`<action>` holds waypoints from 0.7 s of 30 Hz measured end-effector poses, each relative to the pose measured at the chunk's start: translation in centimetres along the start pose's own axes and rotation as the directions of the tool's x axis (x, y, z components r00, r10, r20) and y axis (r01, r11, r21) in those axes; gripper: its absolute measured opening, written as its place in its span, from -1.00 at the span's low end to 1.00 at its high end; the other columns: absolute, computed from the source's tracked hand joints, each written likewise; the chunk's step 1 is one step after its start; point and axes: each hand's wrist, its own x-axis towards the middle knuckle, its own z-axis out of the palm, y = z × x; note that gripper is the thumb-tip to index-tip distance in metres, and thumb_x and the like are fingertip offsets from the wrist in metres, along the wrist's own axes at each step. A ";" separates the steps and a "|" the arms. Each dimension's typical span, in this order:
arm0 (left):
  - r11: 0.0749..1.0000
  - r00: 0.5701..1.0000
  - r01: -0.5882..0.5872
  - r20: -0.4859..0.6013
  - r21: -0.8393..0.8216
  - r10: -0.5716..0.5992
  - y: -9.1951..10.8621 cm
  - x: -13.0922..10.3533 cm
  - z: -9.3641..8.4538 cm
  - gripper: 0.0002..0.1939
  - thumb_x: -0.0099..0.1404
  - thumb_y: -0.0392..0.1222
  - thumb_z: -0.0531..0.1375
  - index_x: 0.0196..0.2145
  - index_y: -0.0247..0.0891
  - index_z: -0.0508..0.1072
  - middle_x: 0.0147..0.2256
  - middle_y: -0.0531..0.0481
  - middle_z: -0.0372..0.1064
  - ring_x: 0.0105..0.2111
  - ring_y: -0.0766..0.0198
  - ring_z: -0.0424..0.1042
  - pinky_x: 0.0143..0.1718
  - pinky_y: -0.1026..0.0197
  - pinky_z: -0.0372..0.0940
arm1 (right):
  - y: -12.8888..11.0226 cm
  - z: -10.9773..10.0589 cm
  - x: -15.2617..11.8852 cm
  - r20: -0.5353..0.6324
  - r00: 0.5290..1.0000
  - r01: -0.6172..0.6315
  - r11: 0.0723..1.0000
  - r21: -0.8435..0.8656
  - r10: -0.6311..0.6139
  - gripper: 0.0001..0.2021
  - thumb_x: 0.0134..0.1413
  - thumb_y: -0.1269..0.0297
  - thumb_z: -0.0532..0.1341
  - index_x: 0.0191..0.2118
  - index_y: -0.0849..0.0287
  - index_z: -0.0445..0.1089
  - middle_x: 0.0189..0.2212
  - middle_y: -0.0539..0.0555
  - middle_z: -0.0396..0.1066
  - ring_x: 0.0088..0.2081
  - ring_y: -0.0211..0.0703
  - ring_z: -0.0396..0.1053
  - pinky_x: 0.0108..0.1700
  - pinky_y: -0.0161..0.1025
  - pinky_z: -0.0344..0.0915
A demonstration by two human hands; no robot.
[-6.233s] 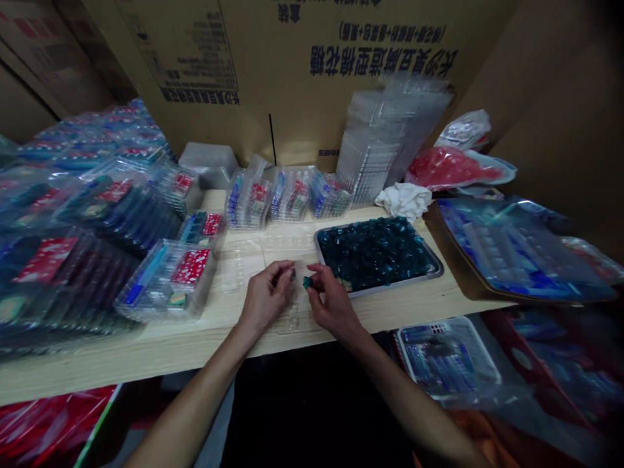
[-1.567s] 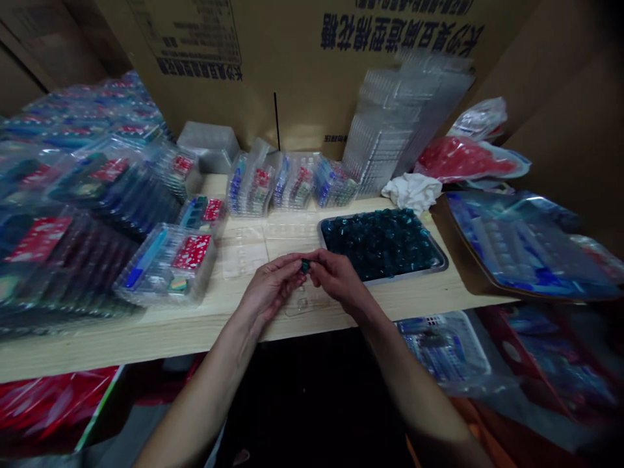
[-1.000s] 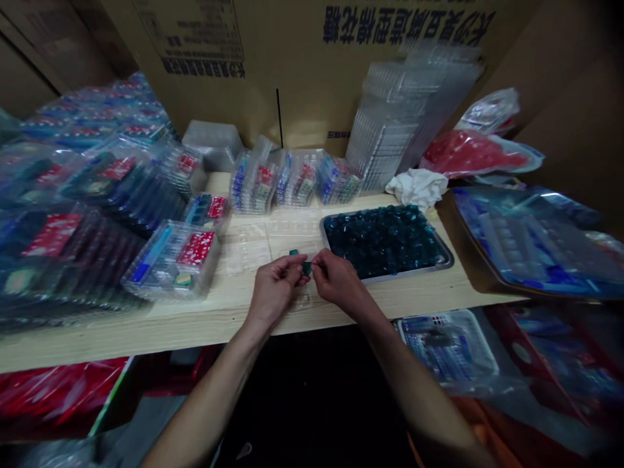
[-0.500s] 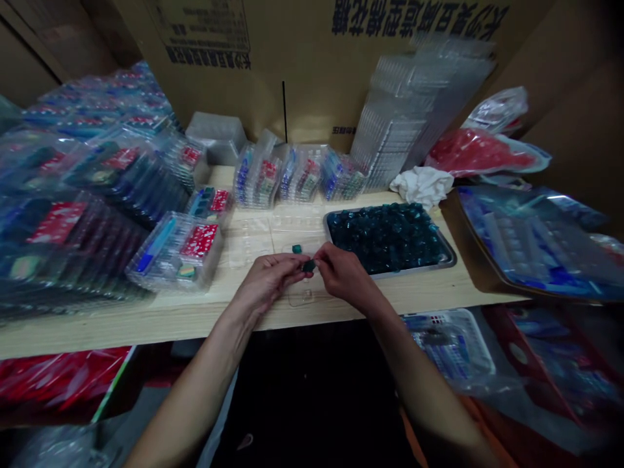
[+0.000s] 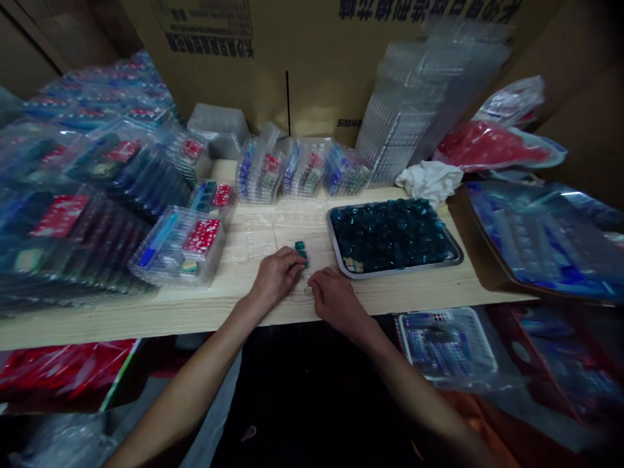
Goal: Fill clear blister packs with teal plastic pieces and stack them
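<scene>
A clear plastic tray (image 5: 298,298) lies on the wooden table, with a small teal piece (image 5: 299,246) at its upper part. Just below that piece, my left hand (image 5: 279,276) pinches a second teal piece (image 5: 303,255) at the tray. My right hand (image 5: 336,300) is closed over the tray's lower right side; what its fingertips hold, if anything, is too small to make out. To the right of my hands stands a shallow tray full of dark teal pieces (image 5: 394,234), with some pale pieces at its lower left corner.
Stacks of filled clear packs (image 5: 178,247) crowd the left. Tall stacked empty trays (image 5: 402,104), white crumpled paper (image 5: 429,181) and an open box of blue items (image 5: 546,240) are behind and right. A white basket (image 5: 480,338) sits below the table edge.
My hands have moved apart, the right one down toward me. The dark teal piece that was between them is now at the tray under my left fingertips. The view has shifted slightly.
</scene>
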 end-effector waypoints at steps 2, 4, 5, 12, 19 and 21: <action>0.996 0.997 -0.067 0.048 0.051 0.064 -0.5 0.2 0.7 -0.85 0.24 -0.28 0.21 -0.33 -0.17 0.61 -0.30 -0.09 0.50 -0.29 0.21 0.47 -0.22 0.20 0.32 | -0.1 0.1 0.0 0.009 1.000 0.003 1.000 -0.004 -0.003 -0.79 0.12 0.56 0.08 -0.19 0.25 0.41 -0.23 0.18 0.41 -0.16 -0.07 0.36 -0.06 -0.21 0.21; 0.988 0.991 -0.114 0.080 0.108 0.105 -0.8 0.2 1.1 -0.83 0.26 -0.28 0.19 -0.31 -0.18 0.61 -0.29 -0.11 0.50 -0.29 0.21 0.47 -0.24 0.20 0.33 | -0.3 0.3 0.1 0.015 1.000 0.003 1.000 -0.009 -0.003 -0.77 0.11 0.57 0.07 -0.18 0.26 0.40 -0.22 0.19 0.40 -0.16 -0.06 0.35 -0.06 -0.20 0.21; 0.982 0.988 -0.133 0.094 0.136 0.121 -0.9 0.1 1.2 -0.82 0.26 -0.29 0.18 -0.31 -0.18 0.61 -0.30 -0.11 0.50 -0.30 0.22 0.47 -0.25 0.21 0.33 | -0.3 0.5 0.1 0.014 1.000 -0.001 1.000 -0.013 0.001 -0.76 0.10 0.58 0.06 -0.17 0.27 0.40 -0.22 0.20 0.40 -0.15 -0.05 0.35 -0.06 -0.19 0.21; 0.960 0.984 -0.175 0.052 0.216 0.168 -1.0 -0.9 1.0 -0.80 0.32 -0.26 0.13 -0.23 -0.18 0.57 -0.30 -0.08 0.49 -0.29 0.23 0.47 -0.24 0.23 0.35 | 0.7 -1.7 0.6 -0.077 0.997 -0.002 0.998 0.063 0.007 -0.76 0.14 0.56 0.05 -0.14 0.23 0.37 -0.21 0.17 0.40 -0.13 -0.09 0.34 -0.05 -0.22 0.22; 0.919 0.983 -0.177 0.026 0.353 0.179 -1.2 0.3 0.2 -0.82 0.30 -0.29 0.11 -0.27 -0.22 0.53 -0.20 -0.08 0.38 -0.30 0.28 0.43 -0.31 0.27 0.34 | 6.7 -7.7 2.2 -0.404 0.876 -0.414 0.841 -0.347 0.264 -0.75 0.08 0.48 0.13 -0.09 0.30 0.32 -0.12 0.37 0.29 -0.11 0.15 0.27 -0.10 -0.03 0.17; 0.894 0.979 -0.198 0.038 0.402 0.200 0.1 1.2 0.6 -0.77 0.25 -0.34 0.11 -0.25 -0.21 0.55 -0.21 -0.08 0.37 -0.27 0.23 0.41 -0.28 0.22 0.33 | 7.8 -8.1 2.7 -0.370 0.894 -0.399 0.822 -0.406 0.251 -0.77 0.05 0.52 0.12 -0.13 0.30 0.33 -0.14 0.37 0.32 -0.13 0.13 0.30 -0.11 -0.05 0.16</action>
